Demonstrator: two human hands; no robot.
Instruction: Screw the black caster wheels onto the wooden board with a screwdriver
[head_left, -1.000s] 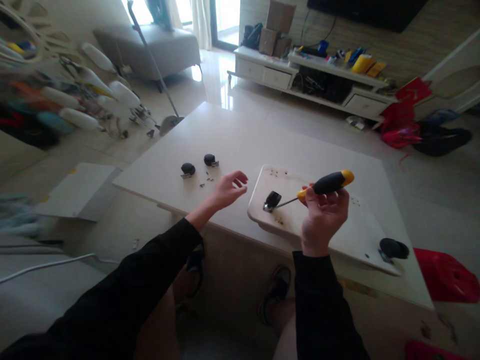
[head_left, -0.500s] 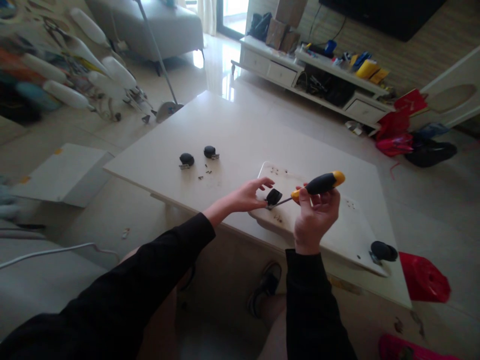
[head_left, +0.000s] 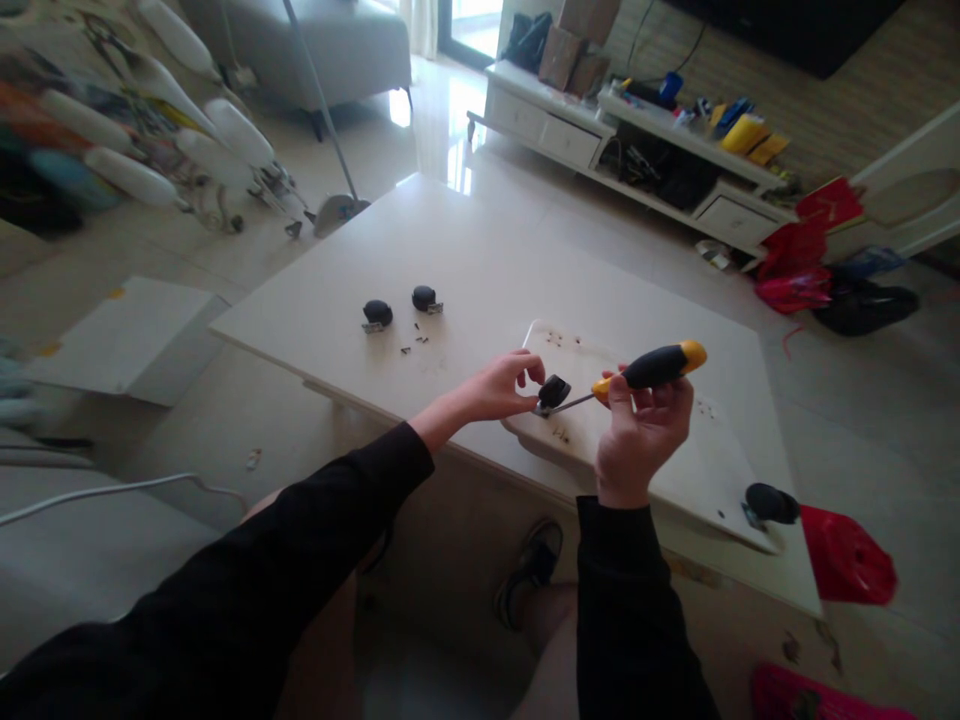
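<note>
A black caster wheel [head_left: 555, 390] with a metal mounting plate stands on the upturned white panel [head_left: 675, 460]. My left hand [head_left: 504, 388] is at its left side, fingers curled and thumb against the plate. In my right hand [head_left: 643, 435] is a screwdriver [head_left: 656, 367] with a black and yellow handle, fingers wrapped round it. Its shaft slants down left, and the tip meets the caster's plate; the screw there is too small to make out. Several small screws [head_left: 560, 435] lie on the panel just below. Another caster [head_left: 771, 503] sits at the panel's right end.
Two loose casters, a left one [head_left: 377, 313] and a right one [head_left: 425, 298], lie on the white table [head_left: 480, 250] beside several screws [head_left: 420, 340]. A red bag [head_left: 847, 560] is beyond the table's right corner. A white box [head_left: 127, 340] stands on the floor at left.
My left fingers have curled in closer to the caster. The screwdriver's handle has shifted slightly right in view, its tip still at the caster's plate. The whole view has moved slightly.
</note>
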